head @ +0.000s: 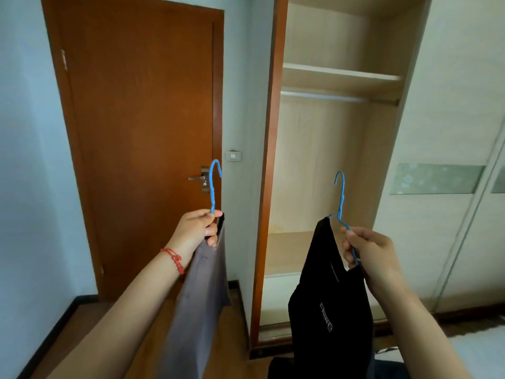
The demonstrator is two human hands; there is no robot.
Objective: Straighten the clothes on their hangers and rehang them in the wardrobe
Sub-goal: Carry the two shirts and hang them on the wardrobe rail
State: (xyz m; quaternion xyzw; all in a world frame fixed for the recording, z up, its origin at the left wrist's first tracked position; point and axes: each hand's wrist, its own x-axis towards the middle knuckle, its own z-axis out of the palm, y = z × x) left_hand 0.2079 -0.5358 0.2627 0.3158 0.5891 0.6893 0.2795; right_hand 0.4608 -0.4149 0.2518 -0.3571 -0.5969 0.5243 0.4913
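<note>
Grey garment (pixel 200 296) and black garment (pixel 332 310) cut off below; white print unreadable.

I noted a brown wooden door (pixel 136 132) at left, shut, with a metal lever handle (pixel 197 178) and lock plate on its right edge. A white wall switch (pixel 233 155) sat on the pale blue wall (pixel 24 160) between that door and the next frame. Dark skirting (pixel 68 307) ran along the foot of the wall above a wood floor (pixel 84 324). At far right I recorded a pale sliding panel (pixel 448 105) carrying a greenish frosted band (pixel 434 178).
</note>
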